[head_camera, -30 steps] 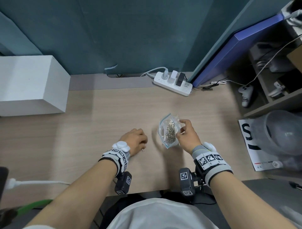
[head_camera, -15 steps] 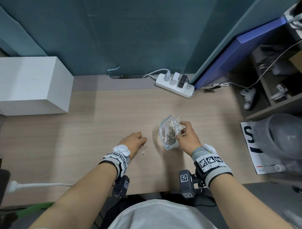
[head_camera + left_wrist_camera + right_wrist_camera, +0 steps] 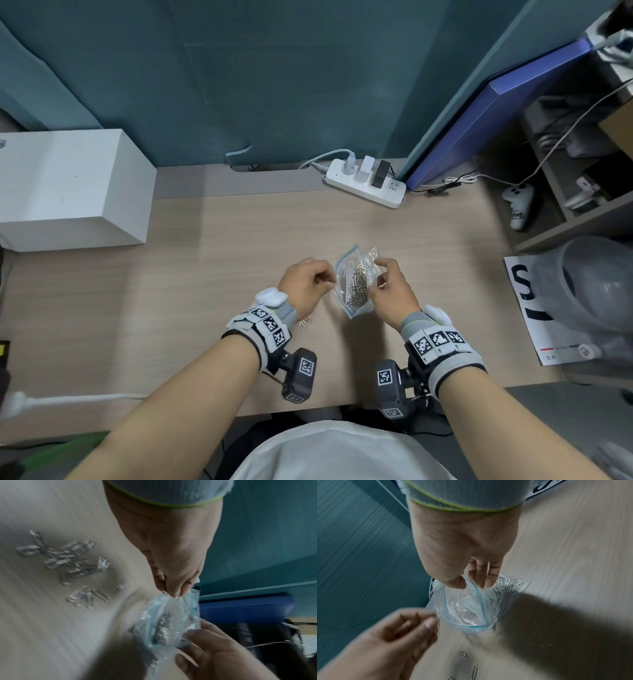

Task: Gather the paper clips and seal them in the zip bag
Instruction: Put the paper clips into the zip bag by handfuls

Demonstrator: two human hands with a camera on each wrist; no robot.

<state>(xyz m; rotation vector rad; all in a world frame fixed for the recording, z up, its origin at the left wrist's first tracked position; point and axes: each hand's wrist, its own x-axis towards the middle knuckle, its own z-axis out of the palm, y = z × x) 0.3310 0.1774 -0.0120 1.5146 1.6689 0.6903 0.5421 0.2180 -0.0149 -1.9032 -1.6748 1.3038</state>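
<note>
Left hand (image 3: 303, 286): it is pinching a few paper clips (image 3: 171, 596) between thumb and fingertips, just beside the bag's mouth; wire ends are poking out below the fingertips in the left wrist view.
Right hand (image 3: 390, 291): it is gripping the zip bag (image 3: 356, 279), thumb on one lip and fingers on the other wall, propping the mouth apart above the worktop (image 3: 212, 274).
Zip bag: it is hanging slightly lifted, mouth turned toward the left hand, blue zip line curving wide; a good heap of clips is already lying inside.
Loose clips (image 3: 68, 563): a scatter is still lying on the worktop near the left wrist, so I am judging the gathering well along but not finished, and the sealing not yet begun.
Step in hand: feeding the pinched clips into the bag.
Doing it well: I would be carrying the fingertips right over the lip before letting go, since the opening is narrow and the film floppy; the right hand should be holding the mouth wide and tilted up, so nothing inside slides back out.
Risk: a clip is likely to snag on the zip track or bounce off the rim onto the worktop.
Nearby: a white box (image 3: 68, 192) and a power strip (image 3: 364, 183) are sitting well apart from the work.
</note>
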